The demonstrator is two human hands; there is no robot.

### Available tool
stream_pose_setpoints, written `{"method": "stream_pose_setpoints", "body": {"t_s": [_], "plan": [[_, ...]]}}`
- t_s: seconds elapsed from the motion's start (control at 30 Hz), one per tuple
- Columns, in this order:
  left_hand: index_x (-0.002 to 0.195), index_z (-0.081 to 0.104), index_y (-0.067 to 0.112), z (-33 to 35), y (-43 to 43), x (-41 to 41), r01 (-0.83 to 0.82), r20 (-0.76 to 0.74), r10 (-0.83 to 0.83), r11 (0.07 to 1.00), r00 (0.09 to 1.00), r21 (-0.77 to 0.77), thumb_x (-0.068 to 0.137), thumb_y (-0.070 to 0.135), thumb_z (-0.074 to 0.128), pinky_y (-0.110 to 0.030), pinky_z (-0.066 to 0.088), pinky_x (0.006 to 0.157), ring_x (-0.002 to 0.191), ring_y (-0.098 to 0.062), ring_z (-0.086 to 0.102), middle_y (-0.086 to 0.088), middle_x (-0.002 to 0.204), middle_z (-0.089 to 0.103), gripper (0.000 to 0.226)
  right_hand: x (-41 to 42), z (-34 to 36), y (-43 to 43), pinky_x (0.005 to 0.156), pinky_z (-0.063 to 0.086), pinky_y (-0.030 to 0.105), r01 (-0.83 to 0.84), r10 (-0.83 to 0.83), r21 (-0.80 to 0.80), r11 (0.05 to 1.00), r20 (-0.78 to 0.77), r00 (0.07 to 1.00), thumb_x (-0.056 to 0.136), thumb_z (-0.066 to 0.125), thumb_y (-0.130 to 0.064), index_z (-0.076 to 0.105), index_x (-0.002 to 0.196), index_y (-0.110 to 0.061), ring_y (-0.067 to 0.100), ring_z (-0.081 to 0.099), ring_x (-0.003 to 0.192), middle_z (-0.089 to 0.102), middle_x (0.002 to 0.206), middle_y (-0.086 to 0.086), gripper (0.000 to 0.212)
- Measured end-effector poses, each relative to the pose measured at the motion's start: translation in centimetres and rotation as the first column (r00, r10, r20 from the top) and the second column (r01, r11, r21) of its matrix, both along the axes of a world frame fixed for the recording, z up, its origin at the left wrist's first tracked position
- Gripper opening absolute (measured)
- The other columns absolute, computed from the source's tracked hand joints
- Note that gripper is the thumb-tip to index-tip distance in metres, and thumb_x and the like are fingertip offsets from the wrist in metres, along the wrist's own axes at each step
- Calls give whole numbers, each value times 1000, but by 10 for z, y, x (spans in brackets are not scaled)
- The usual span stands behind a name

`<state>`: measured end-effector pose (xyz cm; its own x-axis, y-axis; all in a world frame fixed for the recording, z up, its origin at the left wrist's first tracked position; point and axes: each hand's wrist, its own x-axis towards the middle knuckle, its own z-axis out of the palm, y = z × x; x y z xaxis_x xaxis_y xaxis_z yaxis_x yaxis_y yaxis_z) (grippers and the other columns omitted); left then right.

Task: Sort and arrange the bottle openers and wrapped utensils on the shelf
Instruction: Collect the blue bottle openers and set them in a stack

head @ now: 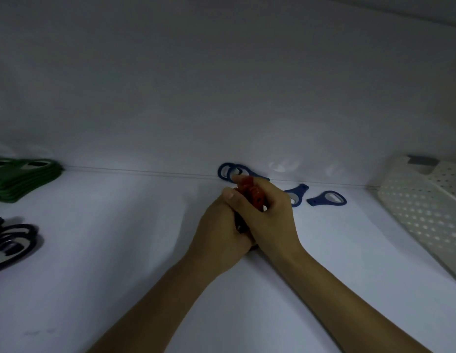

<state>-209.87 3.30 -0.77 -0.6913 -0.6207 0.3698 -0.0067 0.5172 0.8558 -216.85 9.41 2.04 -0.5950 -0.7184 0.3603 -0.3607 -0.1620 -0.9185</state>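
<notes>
Near the far wall, left hand [221, 231] and right hand [271, 216] both clasp a stack of flat red plastic bottle openers [253, 193], likely light, stiff, slippery; best squeezed across the edges.

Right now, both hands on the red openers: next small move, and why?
Probably set the red openers down as their own pile on the shelf: left hand and right hand grip them, green stack and dark stack sit grouped left, blue openers lie loose behind.
</notes>
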Motion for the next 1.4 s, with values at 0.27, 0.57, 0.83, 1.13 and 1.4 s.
{"method": "stream_pose_setpoints", "body": {"t_s": [0.27,0.57,0.83,1.13,1.4], "plan": [[115,59,6,2,7,5,-72,149,168,862,974,-502,74,17,54,-34,52,74,87,-22,59,-9,97,63,43,-7,-1,-1,78,51,38,19,-21,41,999,68,997,92,59,-20,62,91,9,39,60,88,64,91,26,29],[129,47,11,-9,2,1,-65,282,240,854,929,-516,85,23,51,-22,33,82,105,-19,48,-7,117,53,46,-7,-10,-9,68,53,51,24,-25,35,999,29,999,90,62,-28,58,77,11,43,60,72,62,71,27,42],[136,33,7,9,19,12,-124,388,413,799,824,-588,94,20,40,-30,38,95,114,-22,47,-10,128,49,45,13,12,-2,89,54,32,-41,20,53,998,351,936,88,58,-8,72,93,-13,20,68,95,73,96,8,16],[139,39,27,42,57,144,-425,38,476,816,879,-392,96,34,34,-36,47,95,108,-17,57,0,127,55,44,119,54,5,85,53,35,-375,288,-128,918,864,412,94,54,-25,61,92,-4,25,68,90,70,101,17,22],[120,50,21,36,77,242,-654,-92,648,743,756,-146,98,26,43,-28,50,70,77,-10,59,4,100,63,24,168,32,16,83,57,34,-767,612,17,641,591,525,90,60,-26,66,108,-5,23,69,93,71,105,13,29]]}}
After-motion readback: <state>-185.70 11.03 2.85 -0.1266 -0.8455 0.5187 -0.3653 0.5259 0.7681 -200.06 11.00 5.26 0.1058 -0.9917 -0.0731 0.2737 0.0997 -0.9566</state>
